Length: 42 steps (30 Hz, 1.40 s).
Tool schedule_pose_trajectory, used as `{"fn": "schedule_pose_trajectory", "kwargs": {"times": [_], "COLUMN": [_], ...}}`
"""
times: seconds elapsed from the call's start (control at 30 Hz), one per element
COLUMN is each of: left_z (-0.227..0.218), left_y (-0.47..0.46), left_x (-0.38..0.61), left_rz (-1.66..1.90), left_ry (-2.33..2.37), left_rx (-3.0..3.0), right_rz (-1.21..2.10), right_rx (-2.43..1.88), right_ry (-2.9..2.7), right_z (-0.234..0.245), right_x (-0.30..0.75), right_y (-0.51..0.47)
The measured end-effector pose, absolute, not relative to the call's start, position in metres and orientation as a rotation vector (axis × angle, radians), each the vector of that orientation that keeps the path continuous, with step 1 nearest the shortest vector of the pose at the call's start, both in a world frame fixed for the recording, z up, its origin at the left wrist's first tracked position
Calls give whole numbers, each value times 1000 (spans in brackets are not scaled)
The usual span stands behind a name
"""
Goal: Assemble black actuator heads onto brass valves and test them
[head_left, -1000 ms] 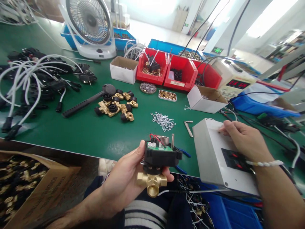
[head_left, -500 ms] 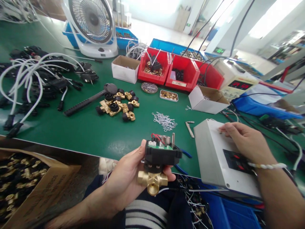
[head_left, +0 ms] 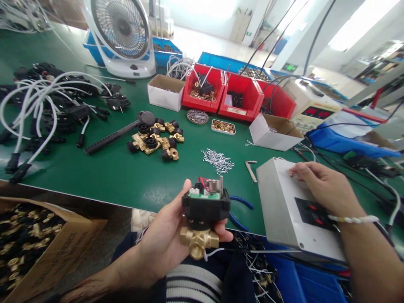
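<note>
My left hand (head_left: pixel 167 235) is wrapped round a motorized brass valve (head_left: pixel 198 242), held above the table's front edge. The valve's black housing (head_left: pixel 205 208) has no lid, so a green circuit board, red wires and a metal shaft show on top. A white cable runs from the valve toward the right. At the right, my right hand (head_left: pixel 328 185) rests over a grey control box (head_left: pixel 277 210), thumb and finger pinched on a small metal toggle switch (head_left: pixel 291 174). Blue-handled pliers (head_left: pixel 241 202) lie partly hidden behind the valve.
Cotter pins (head_left: pixel 217 160), a hex key (head_left: pixel 251 170), brass fittings (head_left: pixel 158 139) and a hammer (head_left: pixel 116 136) lie on the green table. Red bins (head_left: pixel 241 99), a fan (head_left: pixel 126 38) and a power supply (head_left: pixel 315 105) stand behind. Cabled black parts (head_left: pixel 63 113) crowd the left.
The valve has shifted slightly left and turned a little in my left hand. My right hand stays at the switch. The red digits on the power supply's display differ.
</note>
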<state>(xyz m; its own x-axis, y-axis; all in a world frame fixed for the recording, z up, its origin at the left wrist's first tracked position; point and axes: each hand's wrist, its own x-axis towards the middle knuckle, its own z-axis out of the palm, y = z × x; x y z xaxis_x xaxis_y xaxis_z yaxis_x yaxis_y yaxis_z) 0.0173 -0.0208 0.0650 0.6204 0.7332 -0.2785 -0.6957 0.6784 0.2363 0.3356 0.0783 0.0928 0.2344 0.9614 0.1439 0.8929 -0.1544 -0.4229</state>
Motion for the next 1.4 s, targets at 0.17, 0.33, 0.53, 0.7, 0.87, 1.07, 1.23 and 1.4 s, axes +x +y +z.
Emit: {"fn": "schedule_pose_trajectory", "kwargs": {"times": [0.17, 0.33, 0.53, 0.7, 0.87, 1.07, 1.23, 1.4], "left_z": [57, 60, 69, 71, 69, 79, 72, 60], "left_y": [-21, -16, -15, -15, -19, -19, -17, -17], "left_x": [17, 20, 21, 20, 22, 20, 22, 24], "left_rz": [799, 756, 619, 493, 539, 537, 541, 564], "left_ry": [224, 68, 27, 45, -9, 53, -14, -101], "left_rx": [168, 103, 62, 64, -4, -30, -58, -78], "right_rz": [219, 223, 193, 202, 203, 222, 213, 207], "right_rx": [-2127, -2143, -2112, -2131, -2157, -2155, -2165, -2188], "right_ry": [-1674, -1674, -1705, -1688, -1658, -1652, -1646, -1633], "right_z": [94, 96, 90, 90, 92, 90, 93, 93], "right_x": [333, 333, 342, 340, 336, 336, 334, 333], "right_y": [79, 80, 83, 81, 80, 80, 78, 79]}}
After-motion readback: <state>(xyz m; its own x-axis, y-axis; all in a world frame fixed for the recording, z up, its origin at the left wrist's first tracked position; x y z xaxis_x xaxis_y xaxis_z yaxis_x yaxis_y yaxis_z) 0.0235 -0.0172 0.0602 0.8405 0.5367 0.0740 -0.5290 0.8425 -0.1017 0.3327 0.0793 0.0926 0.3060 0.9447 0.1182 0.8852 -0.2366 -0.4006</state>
